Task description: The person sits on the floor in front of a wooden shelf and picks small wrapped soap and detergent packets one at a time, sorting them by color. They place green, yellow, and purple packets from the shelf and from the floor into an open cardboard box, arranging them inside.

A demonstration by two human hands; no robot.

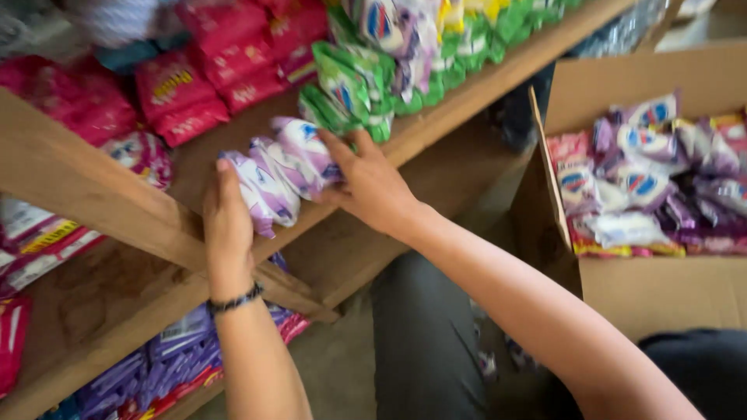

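Together the two hands press a short row of purple-and-white sachet packs (276,175) standing on edge at the front lip of the wooden shelf (93,198). The left hand (227,225) lies flat and open against the row's near end, fingers straight, gripping nothing; the right hand (369,183) is spread against the far end, fingertips on the last pack. These packs look light, soft and crinkly (probably slick film), so they likely slump or slide unless squeezed from both ends at their flat faces. Green packs (346,93) sit just beyond the row on the shelf, pink ones (183,93) behind it. An open cardboard box (661,292) of similar packs stands well right of the shelf.
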